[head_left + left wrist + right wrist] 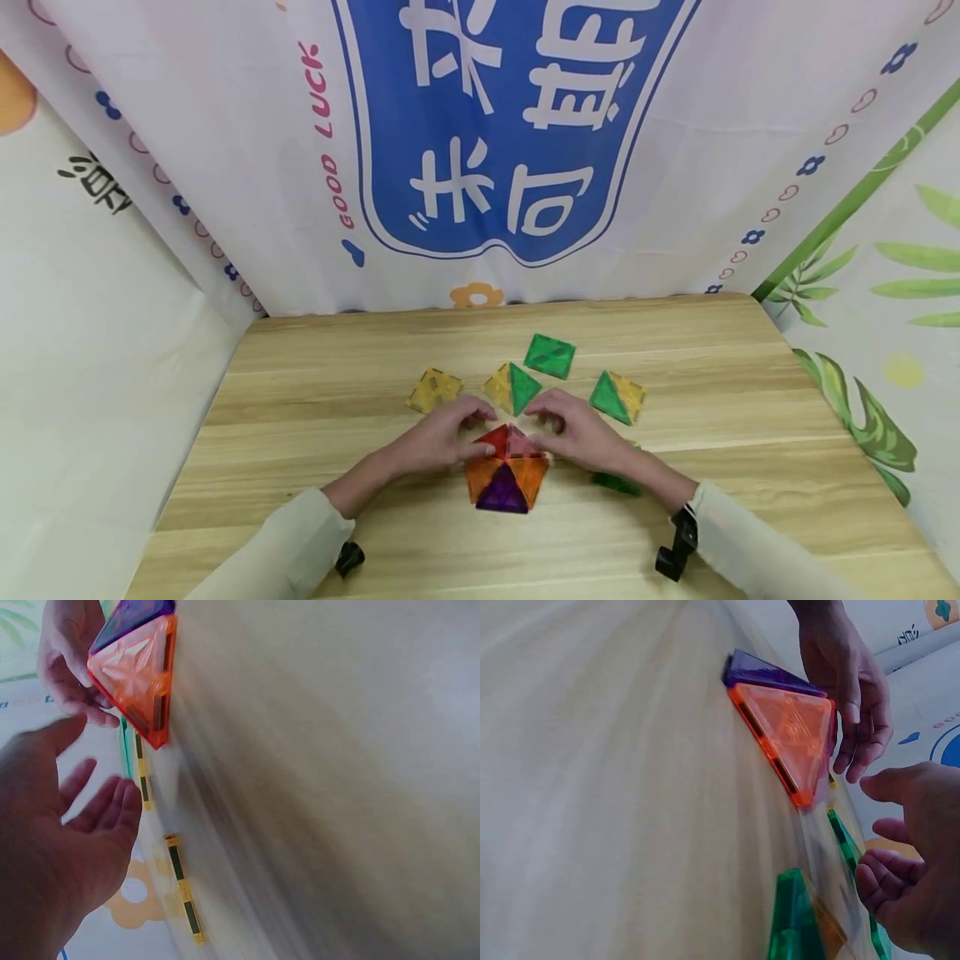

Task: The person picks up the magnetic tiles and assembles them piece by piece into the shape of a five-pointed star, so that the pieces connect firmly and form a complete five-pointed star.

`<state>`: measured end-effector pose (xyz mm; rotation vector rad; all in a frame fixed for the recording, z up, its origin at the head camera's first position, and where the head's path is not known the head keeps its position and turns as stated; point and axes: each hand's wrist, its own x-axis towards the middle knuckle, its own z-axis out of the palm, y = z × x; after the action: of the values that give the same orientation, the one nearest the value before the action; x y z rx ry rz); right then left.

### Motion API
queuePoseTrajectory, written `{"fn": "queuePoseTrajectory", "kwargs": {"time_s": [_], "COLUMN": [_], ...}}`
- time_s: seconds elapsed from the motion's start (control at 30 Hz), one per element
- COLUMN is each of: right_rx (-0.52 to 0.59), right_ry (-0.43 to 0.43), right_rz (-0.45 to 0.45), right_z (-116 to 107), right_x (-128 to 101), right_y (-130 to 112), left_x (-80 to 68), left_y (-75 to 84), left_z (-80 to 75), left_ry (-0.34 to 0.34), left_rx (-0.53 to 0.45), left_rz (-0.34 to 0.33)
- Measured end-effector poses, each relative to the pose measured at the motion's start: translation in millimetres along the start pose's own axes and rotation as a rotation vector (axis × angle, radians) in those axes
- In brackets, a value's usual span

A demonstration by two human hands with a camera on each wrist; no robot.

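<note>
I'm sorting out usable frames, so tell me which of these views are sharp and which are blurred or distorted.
Head view: evenly lit and sharp, the table edges bowing slightly. Left wrist view: table surface smeared, the left hand dim and soft. Right wrist view: wood streaked, the orange tile clearer.

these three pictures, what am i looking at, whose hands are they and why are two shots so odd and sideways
A person is working with bare hands, no machine. The wide picture comes from a camera on their head, looking down at a wooden table. The two odd pictures come from cameras strapped to each wrist, so the table looks tilted. The left hand and right hand meet at a small tile pyramid of red, orange and purple triangles. Whether either has a grip on it is unclear; the wrist views show loose fingers beside it. Yellow and green loose tiles lie behind.
</note>
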<state>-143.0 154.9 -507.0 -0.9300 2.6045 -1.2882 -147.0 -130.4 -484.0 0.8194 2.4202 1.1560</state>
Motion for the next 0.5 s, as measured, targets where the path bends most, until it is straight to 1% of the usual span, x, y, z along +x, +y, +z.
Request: {"fn": "queuePoseTrajectory", "kwargs": {"time_s": [0.13, 0.23, 0.33, 0.43, 0.5], "right_rx": [-0.079, -0.121, -0.148, -0.159, -0.173], "right_ry": [0.088, 0.129, 0.147, 0.147, 0.143], "right_rz": [0.063, 0.105, 0.155, 0.187, 0.191], "right_z": [-3.4, -2.9, -1.3, 0.8, 2.6], "right_x": [15.0, 25.1, 32.8, 38.3, 41.4], "right_y": [4.4, 7.6, 9.5, 9.1, 8.7], "left_x": [12.8, 22.7, 32.5, 41.0, 45.1], "left_y": [-1.8, -0.6, 1.4, 2.4, 2.5], "left_z": [-3.8, -4.5, -3.8, -1.6, -0.3], "left_ry": [0.148, 0.209, 0.224, 0.205, 0.189], "left_rx": [-0.013, 0.014, 0.032, 0.058, 0.071], "left_rz": [-0.019, -0.039, -0.078, -0.111, -0.13]}}
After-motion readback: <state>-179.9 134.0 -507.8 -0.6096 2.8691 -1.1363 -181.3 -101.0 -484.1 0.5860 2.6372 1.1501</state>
